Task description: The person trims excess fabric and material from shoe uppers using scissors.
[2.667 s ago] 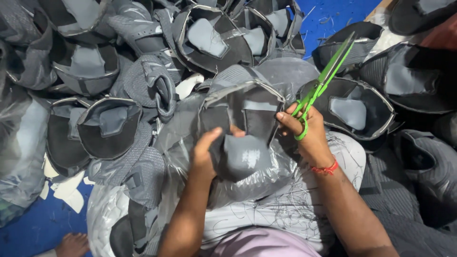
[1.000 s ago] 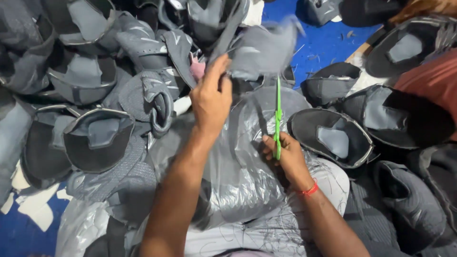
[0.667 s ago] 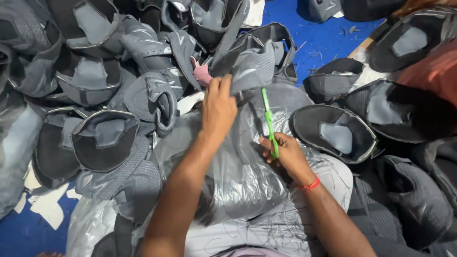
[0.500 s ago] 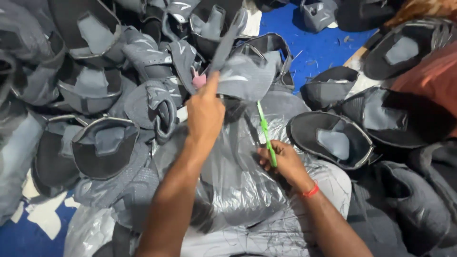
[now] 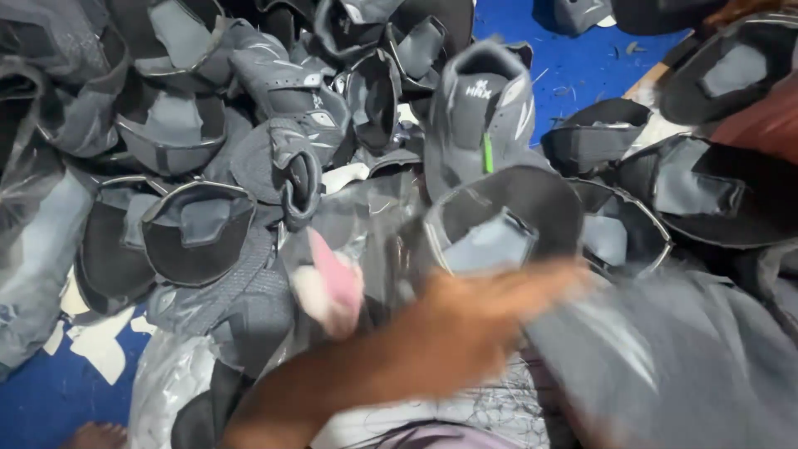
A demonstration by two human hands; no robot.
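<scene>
My left forearm crosses the bottom of the head view from lower left to centre, badly blurred. My left hand (image 5: 507, 291) lies just below a black shoe upper with a grey tongue (image 5: 499, 224) and against a large blurred grey upper (image 5: 673, 366) at the lower right. The blur hides whether the fingers grip anything. My right hand is out of sight. A short green strip (image 5: 488, 154) shows on the upright grey upper (image 5: 478, 116) behind. A blurred pink and white piece (image 5: 332, 283) sits left of my forearm.
Several grey and black shoe uppers are heaped across the whole view, with one open upper (image 5: 195, 229) at the left. Crinkled plastic sheet (image 5: 162, 382) lies below it. Blue floor (image 5: 582, 58) shows at the top right and bottom left, with white scraps (image 5: 96, 345) and a bare foot (image 5: 96, 434).
My left hand has come down from the top of the pile and swept right, across the front. My right hand and the green scissors it held have left the view.
</scene>
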